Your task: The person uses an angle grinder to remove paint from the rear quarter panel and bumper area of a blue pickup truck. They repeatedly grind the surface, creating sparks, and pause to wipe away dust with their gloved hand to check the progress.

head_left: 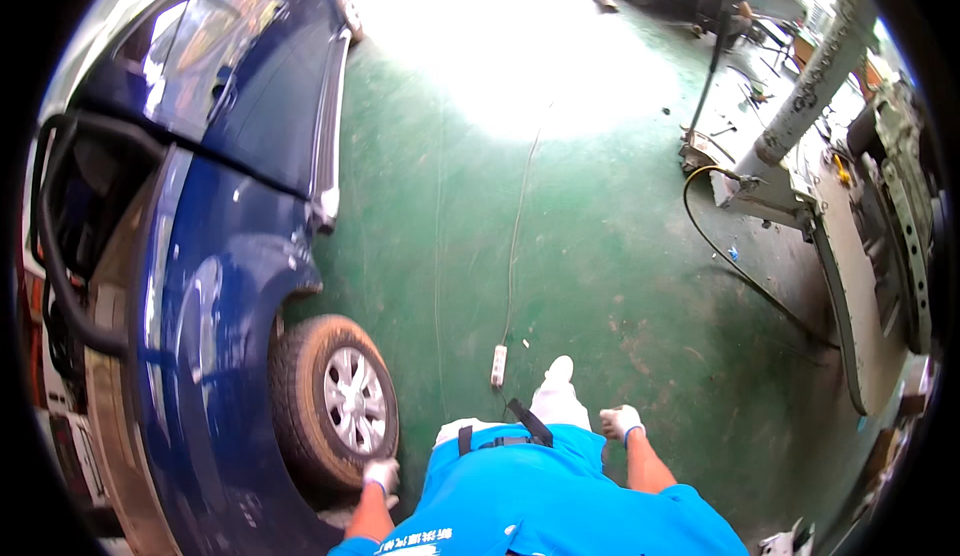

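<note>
My left hand (381, 476), in a white glove, hangs beside the lower edge of the pickup's rear wheel (355, 401); I cannot tell whether it touches the tyre. Motion blurs its fingers. On the other side of my body, my right hand (622, 423), also gloved in white, is held low over the green floor with its fingers curled in and nothing visible in them. The wheel has a silver spoked rim and a dusty brown tyre, and belongs to a dark blue pickup truck (235, 286) along my left.
A white power strip (498, 366) lies ahead of my feet, its cord (522, 206) running away along the floor. To the right stand a grey metal post (815, 86) and a dark hose (735, 261). A person (722, 6) crouches by a far vehicle.
</note>
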Motion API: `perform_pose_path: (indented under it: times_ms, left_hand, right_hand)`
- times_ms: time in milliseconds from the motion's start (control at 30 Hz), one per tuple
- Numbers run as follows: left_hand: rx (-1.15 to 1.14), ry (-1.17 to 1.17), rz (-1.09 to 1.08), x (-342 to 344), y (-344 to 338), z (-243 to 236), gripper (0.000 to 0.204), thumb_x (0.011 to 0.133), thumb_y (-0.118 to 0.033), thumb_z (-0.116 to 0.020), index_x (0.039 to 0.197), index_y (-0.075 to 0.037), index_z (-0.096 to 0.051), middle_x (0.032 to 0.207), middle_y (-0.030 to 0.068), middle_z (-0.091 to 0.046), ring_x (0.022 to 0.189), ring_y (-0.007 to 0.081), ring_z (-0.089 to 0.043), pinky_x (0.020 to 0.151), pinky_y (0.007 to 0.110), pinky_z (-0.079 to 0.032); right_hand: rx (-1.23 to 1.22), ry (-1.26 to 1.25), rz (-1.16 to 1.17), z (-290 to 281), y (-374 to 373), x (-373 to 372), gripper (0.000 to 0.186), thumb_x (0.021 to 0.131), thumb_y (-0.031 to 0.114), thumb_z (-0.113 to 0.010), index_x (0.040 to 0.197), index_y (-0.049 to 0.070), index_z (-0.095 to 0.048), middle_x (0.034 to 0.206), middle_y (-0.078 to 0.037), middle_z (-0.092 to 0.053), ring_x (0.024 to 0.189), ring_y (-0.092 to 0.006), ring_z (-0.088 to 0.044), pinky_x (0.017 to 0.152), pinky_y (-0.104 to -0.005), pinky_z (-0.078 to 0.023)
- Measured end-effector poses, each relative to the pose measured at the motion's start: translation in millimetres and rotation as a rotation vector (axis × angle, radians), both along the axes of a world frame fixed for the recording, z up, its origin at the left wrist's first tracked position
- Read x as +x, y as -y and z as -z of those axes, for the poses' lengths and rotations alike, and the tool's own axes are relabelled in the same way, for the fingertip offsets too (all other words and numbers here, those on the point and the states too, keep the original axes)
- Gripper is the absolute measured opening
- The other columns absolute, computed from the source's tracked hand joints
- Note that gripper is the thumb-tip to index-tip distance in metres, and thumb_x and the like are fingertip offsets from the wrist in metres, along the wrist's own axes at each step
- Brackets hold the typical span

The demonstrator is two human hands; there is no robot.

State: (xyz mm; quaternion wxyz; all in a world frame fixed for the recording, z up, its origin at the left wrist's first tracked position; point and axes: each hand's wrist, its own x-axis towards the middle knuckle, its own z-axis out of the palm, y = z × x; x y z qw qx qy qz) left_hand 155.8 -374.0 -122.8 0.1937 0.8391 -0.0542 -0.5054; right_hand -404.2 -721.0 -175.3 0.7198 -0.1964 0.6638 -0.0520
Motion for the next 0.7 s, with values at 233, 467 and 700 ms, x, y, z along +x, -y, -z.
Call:
perform_pose_path:
  times_ms: [233,467,700]
  left_hand:
    - [0.049,-0.157,-0.088,-93.8,135.7,-68.5,0.033,0.094,-0.025,-0.076,0.111,0.004,-0.076,0.102,0.0153,-0.076,0.087,0.0259,-0.072,0.081,0.039,-0.058]
    - [-0.298,-0.477,-0.259,-32.0,273.6,-22.1,0.019,0.097,-0.012,-0.070,0.089,-0.011,-0.052,0.072,-0.0004,-0.051,0.055,0.0142,-0.052,0.045,0.030,-0.037]
    - [0.008,-0.534,-0.173,17.4,419.4,89.0,0.024,0.099,-0.007,-0.068,0.079,-0.010,-0.055,0.062,-0.0001,-0.046,0.050,0.0143,-0.045,0.046,0.032,-0.033]
  right_hand:
    - [-0.261,-0.167,-0.041,-38.0,150.6,-20.5,0.020,0.094,0.012,-0.076,0.098,-0.003,-0.063,0.069,-0.003,-0.053,0.054,-0.0143,-0.052,0.045,-0.0333,-0.038]
    - [-0.238,-0.302,-0.360,-37.3,242.8,0.1,0.044,0.091,0.029,-0.080,0.118,-0.006,-0.073,0.082,-0.011,-0.072,0.064,-0.0188,-0.066,0.059,-0.0350,-0.054]
    - [-0.316,-0.324,-0.346,-55.9,347.6,46.8,0.048,0.089,0.037,-0.080,0.112,-0.005,-0.076,0.088,-0.011,-0.076,0.075,-0.0201,-0.071,0.067,-0.0366,-0.058]
